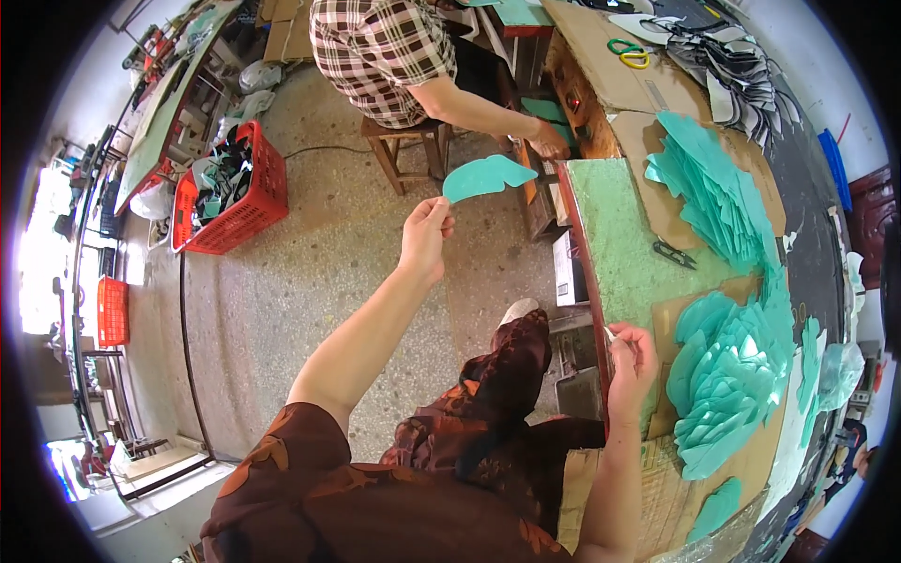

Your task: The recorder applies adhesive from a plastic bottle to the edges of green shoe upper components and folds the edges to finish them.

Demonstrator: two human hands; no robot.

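Pinched by one end in my left hand (429, 230), a teal leaf-shaped cut piece (486, 178) with a notch in its edge is held out over the floor. My right hand (633, 361) is closed at the front edge of the green-topped table (615, 225). A small pale tip shows between its fingers, too small to name. Right of that hand spreads a heap of teal cut pieces (727, 371). Beyond it lies a second fanned stack of teal pieces (709, 192). Dark thread snips (674, 254) rest on the green tabletop.
A person in a checked shirt (385, 56) sits on a wooden stool (399, 155) ahead, one hand (549, 141) near the table. Scissors (629, 53) and black-and-white pieces (727, 80) lie at the far right. A red crate (267, 183) of scraps stands on the floor, left.
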